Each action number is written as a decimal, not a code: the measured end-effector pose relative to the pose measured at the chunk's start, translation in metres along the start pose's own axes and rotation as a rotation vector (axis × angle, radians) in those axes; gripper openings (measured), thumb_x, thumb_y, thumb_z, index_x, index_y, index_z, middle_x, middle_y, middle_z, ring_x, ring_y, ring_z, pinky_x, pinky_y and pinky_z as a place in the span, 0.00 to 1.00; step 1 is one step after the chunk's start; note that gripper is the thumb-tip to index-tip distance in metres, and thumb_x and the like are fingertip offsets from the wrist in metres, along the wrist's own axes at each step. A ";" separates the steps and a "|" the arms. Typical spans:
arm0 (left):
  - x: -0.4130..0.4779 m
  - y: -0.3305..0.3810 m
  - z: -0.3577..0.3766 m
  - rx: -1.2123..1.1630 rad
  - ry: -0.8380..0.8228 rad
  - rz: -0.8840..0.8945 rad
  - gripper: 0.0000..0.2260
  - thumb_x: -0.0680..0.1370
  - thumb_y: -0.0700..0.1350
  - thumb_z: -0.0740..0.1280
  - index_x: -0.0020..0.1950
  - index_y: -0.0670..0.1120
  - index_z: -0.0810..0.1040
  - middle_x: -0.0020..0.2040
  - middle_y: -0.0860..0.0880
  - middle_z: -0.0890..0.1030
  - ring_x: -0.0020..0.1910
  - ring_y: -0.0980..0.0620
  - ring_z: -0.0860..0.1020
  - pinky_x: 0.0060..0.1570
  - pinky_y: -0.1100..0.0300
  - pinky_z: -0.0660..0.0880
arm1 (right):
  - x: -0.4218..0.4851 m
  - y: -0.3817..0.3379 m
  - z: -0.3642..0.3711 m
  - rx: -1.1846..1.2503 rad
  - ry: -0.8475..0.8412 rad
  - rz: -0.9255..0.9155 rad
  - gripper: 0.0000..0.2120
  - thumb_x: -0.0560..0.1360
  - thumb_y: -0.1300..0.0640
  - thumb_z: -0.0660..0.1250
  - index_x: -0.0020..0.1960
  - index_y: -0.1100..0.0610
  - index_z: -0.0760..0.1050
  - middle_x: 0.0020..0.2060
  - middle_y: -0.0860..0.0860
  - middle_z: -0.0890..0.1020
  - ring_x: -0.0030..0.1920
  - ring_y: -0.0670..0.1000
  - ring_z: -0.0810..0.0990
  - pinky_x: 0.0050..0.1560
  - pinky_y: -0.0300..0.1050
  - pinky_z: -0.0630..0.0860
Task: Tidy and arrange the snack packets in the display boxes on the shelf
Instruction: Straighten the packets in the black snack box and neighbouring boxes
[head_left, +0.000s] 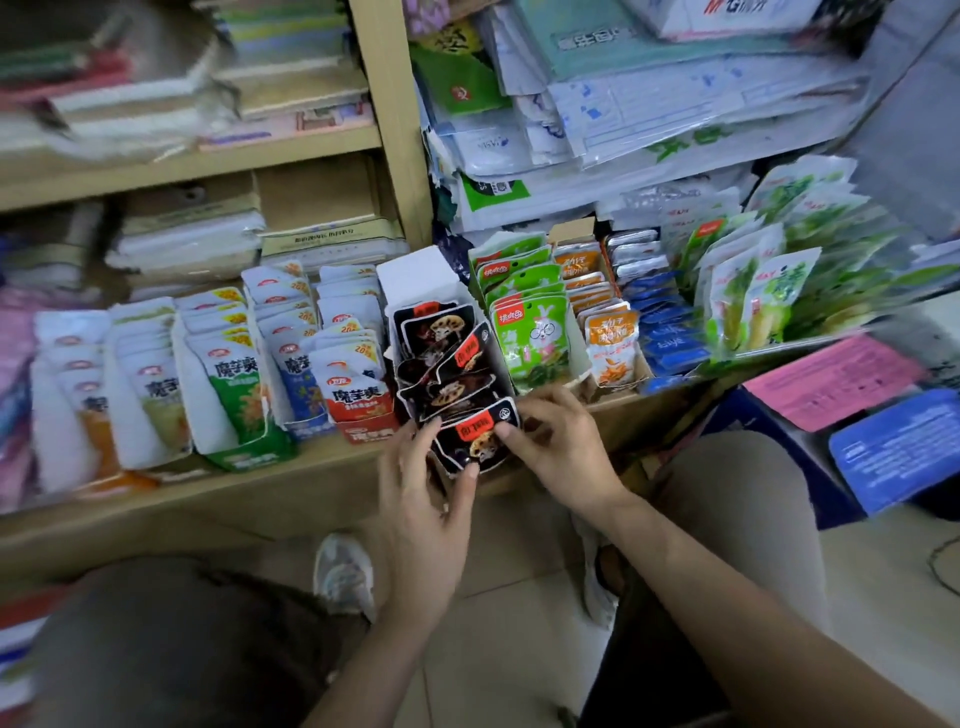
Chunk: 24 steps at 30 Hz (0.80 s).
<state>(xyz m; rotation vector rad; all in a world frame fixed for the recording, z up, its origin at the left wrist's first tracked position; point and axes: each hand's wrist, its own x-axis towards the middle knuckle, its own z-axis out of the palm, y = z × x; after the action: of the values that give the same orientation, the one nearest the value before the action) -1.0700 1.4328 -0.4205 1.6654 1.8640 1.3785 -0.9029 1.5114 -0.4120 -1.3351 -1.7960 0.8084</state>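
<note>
Pale tiled floor (498, 613) nearest, person's knees either side, grey shoe (344, 571) between. Ahead, light wooden shelf (291, 488) edge. Left hand (423, 525) fingers curled, thumb and fingertips pinching the lower edge of a black glossy snack packet with red label (475, 436) at the shelf front. Right hand (558, 441) half closed, pinching the same packet's right corner. Packet tilted, front of a messy leaning row of matching black packets in a white cardboard display box (415, 275). Left of it, white packets with red logo (358, 384) in boxes; right, green rabbit-print packets (530, 338), orange packets (610, 348). Behind, blurred stacked paper goods (649, 104).
</note>
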 end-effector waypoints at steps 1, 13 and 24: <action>0.002 0.000 0.000 -0.039 0.000 -0.019 0.21 0.79 0.46 0.72 0.71 0.49 0.73 0.69 0.50 0.72 0.69 0.49 0.73 0.60 0.46 0.77 | 0.002 0.000 0.001 -0.004 -0.009 0.007 0.13 0.74 0.50 0.74 0.54 0.57 0.83 0.50 0.50 0.76 0.50 0.46 0.78 0.53 0.41 0.77; 0.070 -0.026 -0.028 -0.078 -0.245 0.010 0.29 0.75 0.34 0.73 0.74 0.50 0.73 0.72 0.56 0.73 0.71 0.61 0.71 0.64 0.56 0.77 | 0.036 -0.020 0.021 -0.088 0.031 0.094 0.20 0.75 0.48 0.72 0.33 0.58 0.70 0.30 0.49 0.73 0.39 0.55 0.72 0.38 0.49 0.69; 0.027 -0.027 -0.016 0.119 -0.040 0.093 0.29 0.75 0.51 0.74 0.74 0.46 0.71 0.69 0.51 0.76 0.68 0.50 0.74 0.67 0.49 0.72 | 0.007 -0.025 0.015 -0.135 0.069 -0.032 0.22 0.70 0.55 0.78 0.62 0.53 0.78 0.54 0.45 0.82 0.55 0.49 0.76 0.56 0.43 0.75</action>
<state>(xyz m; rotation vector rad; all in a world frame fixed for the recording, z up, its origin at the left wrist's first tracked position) -1.1058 1.4526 -0.4235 1.8446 1.9022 1.2811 -0.9292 1.5106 -0.3983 -1.3992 -1.8397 0.6251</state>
